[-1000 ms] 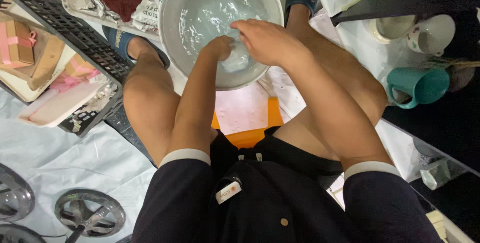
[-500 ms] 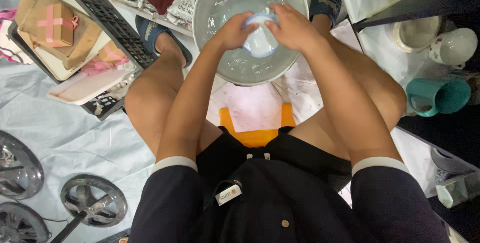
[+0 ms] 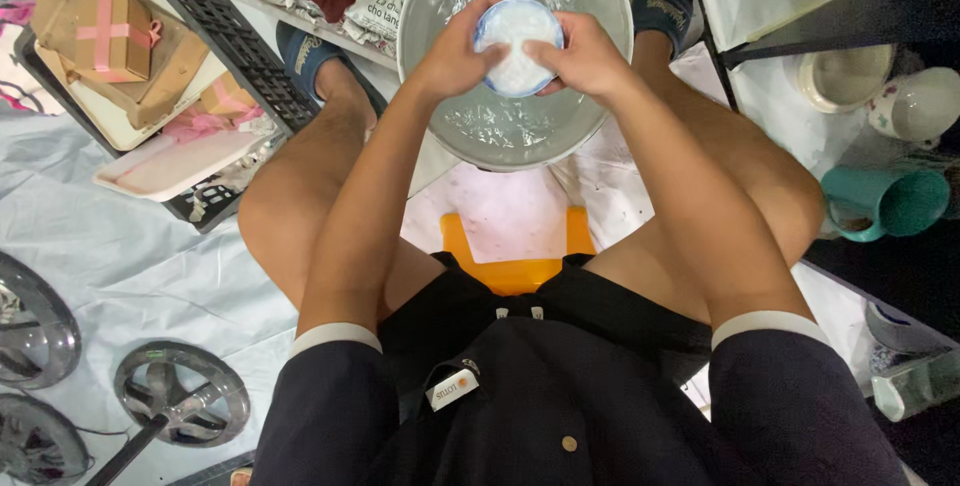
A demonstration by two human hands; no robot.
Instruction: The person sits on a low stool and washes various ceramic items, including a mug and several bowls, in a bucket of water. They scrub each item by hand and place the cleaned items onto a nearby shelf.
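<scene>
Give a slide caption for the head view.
Both hands, left hand and right hand, hold a small white bowl over a metal basin.

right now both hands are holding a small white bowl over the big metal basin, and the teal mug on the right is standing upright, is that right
Not quite. The teal mug is lying on its side, its open mouth facing sideways, as the head view shows. The rest holds: the left hand and the right hand hold the small white bowl over the big metal basin.
</scene>
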